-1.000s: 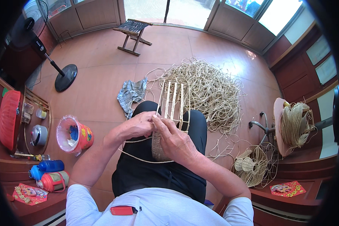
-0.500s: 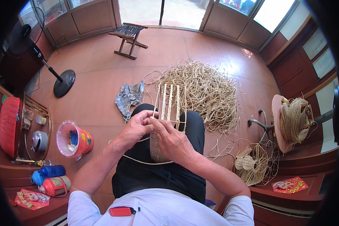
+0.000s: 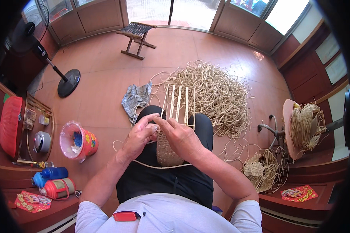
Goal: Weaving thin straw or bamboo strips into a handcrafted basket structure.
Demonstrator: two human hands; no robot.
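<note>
On my lap, between the knees, rests a half-woven basket (image 3: 168,152), its lower part tightly wrapped in straw cord and its upper part bare pale ribs. My left hand (image 3: 139,131) is at the basket's left edge, thumb and forefinger pinched on the cord. From across the basket, my right hand (image 3: 179,135) reaches to the same edge, its fingertips closed close to the left ones. The exact grip of the right fingertips is partly hidden. A length of straw cord (image 3: 159,167) loops across my thighs below the basket.
Beyond my knees lies a large heap of straw cord (image 3: 217,97), with a checked cloth (image 3: 137,98) beside it. A pink bucket (image 3: 90,145) stands left, a folding stool (image 3: 136,32) ahead. On the right are a cord bundle (image 3: 308,126) and an unfinished woven piece (image 3: 257,167).
Both hands have shifted slightly at the basket's left edge; the left fingers have opened out more from the fist. The view has moved a little, and the cord loop hangs slightly differently.
</note>
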